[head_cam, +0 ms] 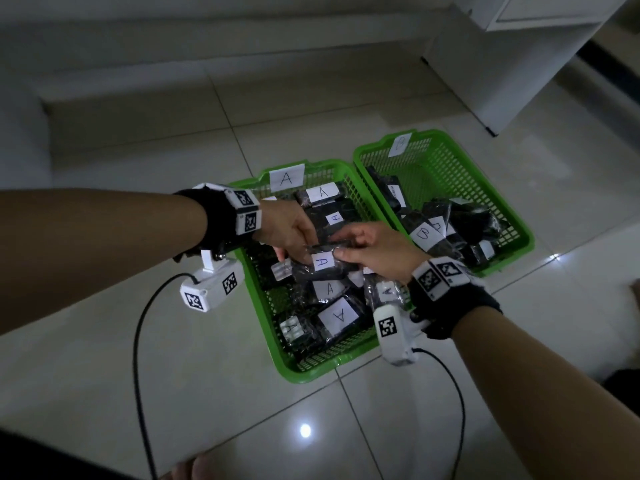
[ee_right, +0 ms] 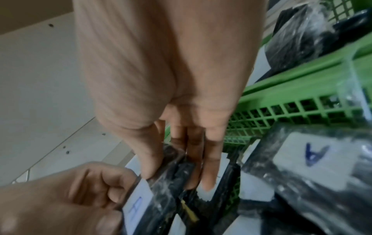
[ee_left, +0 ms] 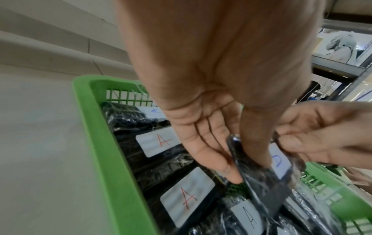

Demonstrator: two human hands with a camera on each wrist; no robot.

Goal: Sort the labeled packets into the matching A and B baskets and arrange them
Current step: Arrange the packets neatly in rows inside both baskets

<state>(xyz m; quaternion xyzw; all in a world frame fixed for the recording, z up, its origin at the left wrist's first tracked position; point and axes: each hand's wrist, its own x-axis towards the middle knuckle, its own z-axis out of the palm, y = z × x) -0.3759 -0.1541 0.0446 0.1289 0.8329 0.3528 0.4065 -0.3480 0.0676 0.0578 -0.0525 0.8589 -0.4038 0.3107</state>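
Two green baskets stand side by side on the tiled floor: basket A on the left and basket B on the right. Several black wrapped packets with white A labels lie in basket A, and black packets with B labels lie in basket B. Over basket A both hands hold one black A-labelled packet. My left hand pinches its left end between thumb and fingers, the packet hanging below the fingertips. My right hand pinches the right end, thumb on one face of the packet and fingers on the other.
Black cables run from the wrist cameras across the floor in front of basket A. A white cabinet stands at the back right, and a low step runs along the back. A bare foot shows at the bottom edge.
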